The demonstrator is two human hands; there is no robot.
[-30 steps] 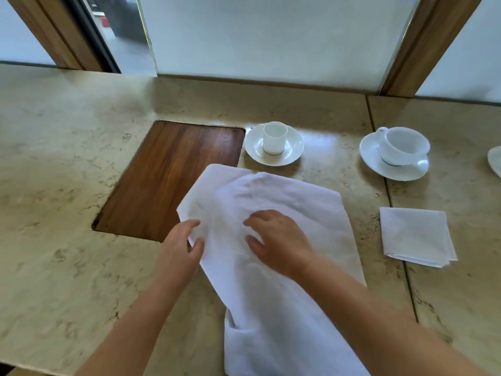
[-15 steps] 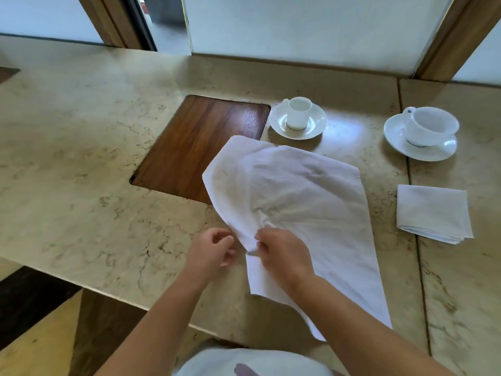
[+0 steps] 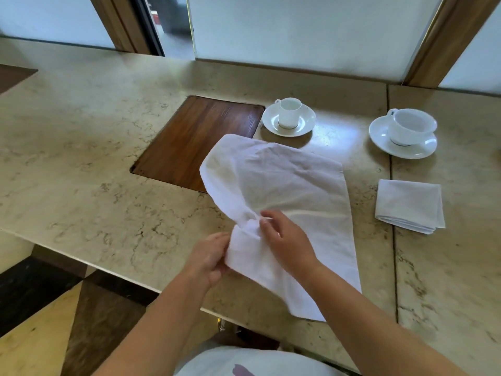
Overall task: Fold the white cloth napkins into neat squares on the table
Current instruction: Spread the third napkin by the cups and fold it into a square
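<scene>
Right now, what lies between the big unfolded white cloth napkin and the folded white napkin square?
Head view: only bare beige marble tabletop separates the unfolded napkin from the folded square.

There's just one camera, worn on the person's head. It looks forward and down, close over the table edge.

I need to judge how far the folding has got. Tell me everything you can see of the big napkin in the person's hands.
The big napkin is white, creased cloth, not yet a square. It lies slanted on the stone table, its far corner over the wooden inlay. Its left edge is bunched where the left hand and right hand pinch it.
</scene>
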